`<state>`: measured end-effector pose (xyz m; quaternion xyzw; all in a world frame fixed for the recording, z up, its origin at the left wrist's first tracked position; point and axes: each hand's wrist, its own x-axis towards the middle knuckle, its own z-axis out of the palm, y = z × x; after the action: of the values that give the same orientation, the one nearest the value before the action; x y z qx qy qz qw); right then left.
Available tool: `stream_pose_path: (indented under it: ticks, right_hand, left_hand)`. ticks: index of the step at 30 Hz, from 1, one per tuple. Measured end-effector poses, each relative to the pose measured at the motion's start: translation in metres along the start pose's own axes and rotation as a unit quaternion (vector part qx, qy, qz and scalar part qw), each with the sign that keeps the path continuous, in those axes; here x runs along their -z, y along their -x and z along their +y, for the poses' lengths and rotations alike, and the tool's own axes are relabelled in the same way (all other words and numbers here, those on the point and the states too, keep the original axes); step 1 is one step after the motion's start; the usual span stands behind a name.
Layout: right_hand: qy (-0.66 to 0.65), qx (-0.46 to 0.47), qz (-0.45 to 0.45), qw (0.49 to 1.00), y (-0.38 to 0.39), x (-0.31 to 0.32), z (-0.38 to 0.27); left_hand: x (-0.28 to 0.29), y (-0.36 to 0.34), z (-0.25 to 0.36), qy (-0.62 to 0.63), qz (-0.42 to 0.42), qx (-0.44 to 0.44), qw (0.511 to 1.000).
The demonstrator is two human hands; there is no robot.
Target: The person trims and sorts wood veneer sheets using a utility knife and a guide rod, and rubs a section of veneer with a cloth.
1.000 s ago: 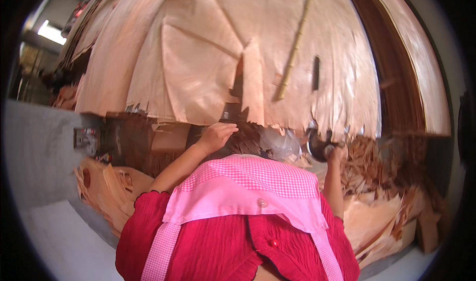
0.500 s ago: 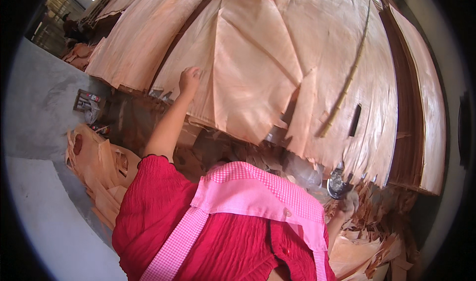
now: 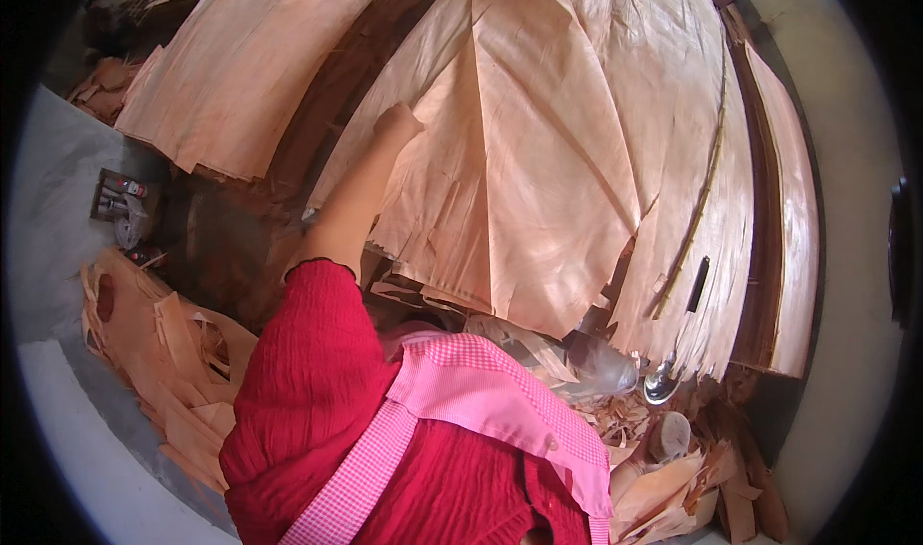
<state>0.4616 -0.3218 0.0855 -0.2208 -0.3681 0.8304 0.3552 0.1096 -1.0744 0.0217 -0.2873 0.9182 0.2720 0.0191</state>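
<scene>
A large pale sheet of wood veneer (image 3: 548, 180) lies creased over the stack in front of me, its lower edge ragged. My left hand (image 3: 399, 124) is closed on a fold at the sheet's left part, with the arm stretched forward. My right hand (image 3: 668, 439) is low at the right, below the stack's front edge and near loose veneer scraps. It is blurred, so its fingers do not show clearly. A shiny round metal piece (image 3: 661, 383) sits at the stack's edge just above it. A thin bamboo stick (image 3: 694, 228) lies on the sheet beside a short black bar (image 3: 698, 285).
Another veneer stack (image 3: 240, 74) stands at the left across a dark gap, and a narrow one (image 3: 793, 257) at the right. Veneer offcuts (image 3: 183, 372) are heaped at lower left. A small box of cans (image 3: 118, 197) stands by the grey floor.
My left hand has moved right and farther away, and the veneer has shifted right, widening the dark gap at its left. My right hand has dropped away from the metal piece.
</scene>
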Motion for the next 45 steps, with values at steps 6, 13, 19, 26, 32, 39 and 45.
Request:
stream_pose_path:
  ticks: [6, 13, 19, 26, 32, 39, 45]
  right_hand:
    - [-0.104, -0.062, -0.139, 0.983, 0.069, -0.052, 0.046]
    - [-0.195, -0.164, -0.118, 0.960, 0.149, -0.098, 0.118]
    - [-0.044, -0.193, -0.005, 0.980, 0.232, -0.097, 0.141]
    - [0.154, -0.189, -0.083, 0.966, 0.276, -0.178, 0.164]
    - [0.463, 0.009, -0.321, 0.826, 0.295, -0.350, 0.302]
    - [0.685, 0.470, -0.397, 0.390, 0.272, -0.545, 0.507]
    - [0.815, 0.365, -0.305, 0.330, 0.271, -0.546, 0.591]
  left_hand:
    - [0.005, -0.038, -0.041, 0.287, -0.130, -0.035, 0.949]
    - [-0.004, -0.041, -0.059, 0.197, -0.142, -0.066, 0.968]
    - [-0.007, -0.015, -0.058, 0.047, -0.106, -0.111, 0.987]
    - [-0.019, -0.014, -0.071, 0.217, -0.003, -0.127, 0.968]
    - [-0.022, -0.008, -0.070, 0.243, -0.087, -0.101, 0.961]
    - [-0.027, 0.002, -0.083, 0.316, -0.170, -0.155, 0.921]
    - [0.045, -0.050, -0.189, 0.392, -0.393, -0.188, 0.810]
